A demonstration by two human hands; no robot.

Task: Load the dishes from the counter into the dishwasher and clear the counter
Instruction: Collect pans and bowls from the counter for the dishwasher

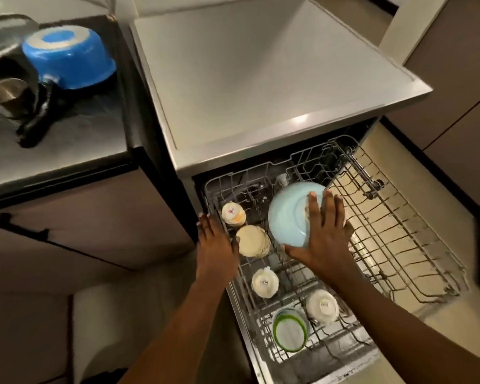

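The dishwasher's upper rack (416, 245) is pulled out under the grey top. My right hand (326, 231) lies spread over an upturned light-blue bowl (288, 214) near the rack's back, thumb under its rim and fingers across its base. My left hand (214, 239) rests with straight fingers on the rack's left edge, next to a cream cup (252, 241). Upside down in the rack stand a cup with a red mark (233, 213), two white cups (264, 282) (322, 306) and a green-rimmed clear bowl (290, 332).
On the dark counter (94, 128) at the left stand an upturned blue pot (68, 60) with a black handle and a steel cup (4, 95). The dishwasher's grey top (255, 73) is bare. The rack's right half holds nothing.
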